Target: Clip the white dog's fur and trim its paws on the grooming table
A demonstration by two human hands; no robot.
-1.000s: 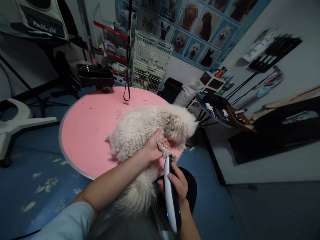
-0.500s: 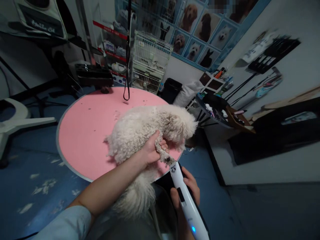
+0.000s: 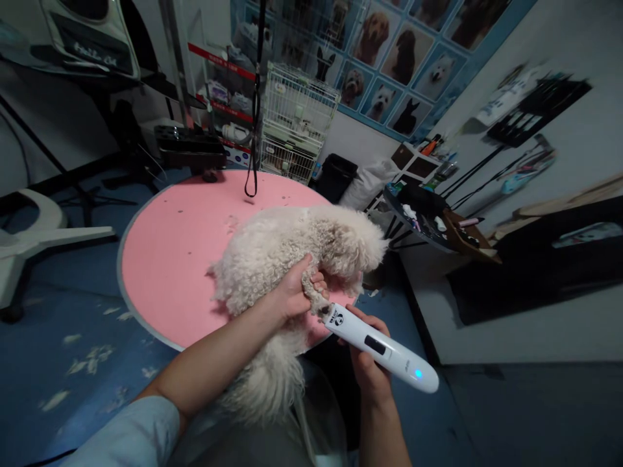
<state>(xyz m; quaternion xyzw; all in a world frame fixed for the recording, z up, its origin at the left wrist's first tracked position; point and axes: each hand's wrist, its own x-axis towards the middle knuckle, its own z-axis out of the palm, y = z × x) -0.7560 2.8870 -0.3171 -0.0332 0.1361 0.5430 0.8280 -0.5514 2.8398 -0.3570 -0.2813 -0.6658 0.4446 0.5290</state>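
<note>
A curly white dog [image 3: 272,253] lies on a round pink grooming table [image 3: 165,272], its head toward the right. My left hand [image 3: 299,288] is closed around one of the dog's legs [image 3: 314,295], the paw pointing toward me. In my right hand [image 3: 370,357] is a white hair clipper [image 3: 384,347] with a lit blue light near its rear end. The clipper's head meets the paw's end, and its blade is hidden from me. The dog's fluffy tail [image 3: 265,376] hangs over the near table edge.
A black loop leash [image 3: 252,175] hangs above the table's far side. Behind stand a wire cage [image 3: 296,117] and a black bin [image 3: 338,175]. To the right is a small dark table [image 3: 423,220] with tools. A white stand base [image 3: 53,233] is at left.
My right hand has turned the clipper from steeply upright to a flatter slant, its rear end swinging right and up. My left hand keeps hold of the leg.
</note>
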